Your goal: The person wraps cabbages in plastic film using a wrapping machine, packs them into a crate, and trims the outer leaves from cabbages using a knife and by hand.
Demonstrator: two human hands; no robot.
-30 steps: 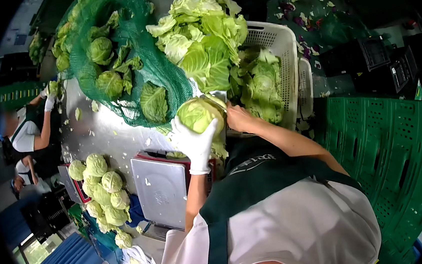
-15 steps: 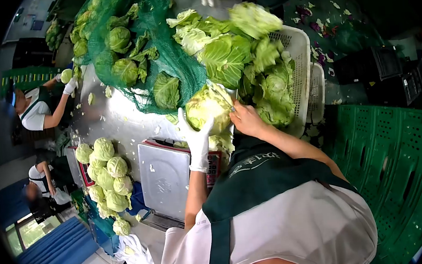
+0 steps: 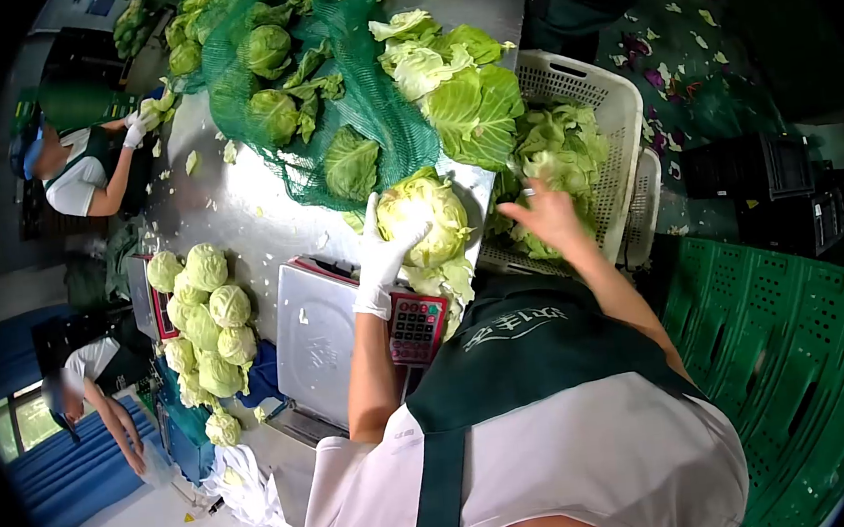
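In a white glove, my left hand [image 3: 386,259] grips the near left side of a pale trimmed cabbage [image 3: 435,212] at the table edge. My bare right hand [image 3: 551,218] is above the white plastic basket [image 3: 622,161], its fingers spread apart. Something small and shiny sits at one of its fingers; I cannot make out what. Loose green cabbage leaves [image 3: 572,140] lie in the basket below that hand. Beyond the held cabbage, large outer leaves [image 3: 474,108] are piled on the metal table [image 3: 236,204].
A green mesh bag [image 3: 227,95] with cabbages lies across the table. Left of me are a scale [image 3: 318,338] and stacked trimmed cabbages [image 3: 211,322]. Green crates [image 3: 781,352] stand at right. A co-worker [image 3: 83,178] handles a cabbage; another person [image 3: 102,387] bends over at lower left.
My right hand has moved off the cabbage to the right, over the basket, and its fingers have spread. A blurred leafy mass above the basket is gone. My left hand still holds the cabbage.
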